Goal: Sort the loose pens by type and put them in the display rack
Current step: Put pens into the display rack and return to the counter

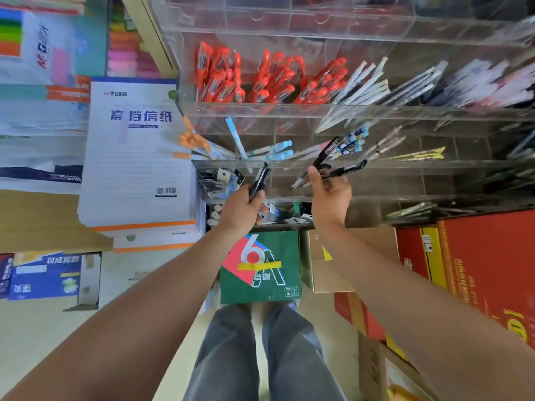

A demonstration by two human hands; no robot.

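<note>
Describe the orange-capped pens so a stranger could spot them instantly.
Find the clear acrylic display rack filling the upper right. On the tier below the red pens, look in the leftmost compartment, beside the lined paper pad. The orange-capped pens sit there; the neighbouring pens have light-blue caps.

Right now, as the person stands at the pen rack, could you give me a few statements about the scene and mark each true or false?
1. The left hand grips a black pen. True.
2. The right hand is empty. False: it grips several black pens.
3. The red pens fill the display rack row above the blue-capped pens. True.
4. The carton printed with a big 6 is yellow. False: it is mostly green.
</note>
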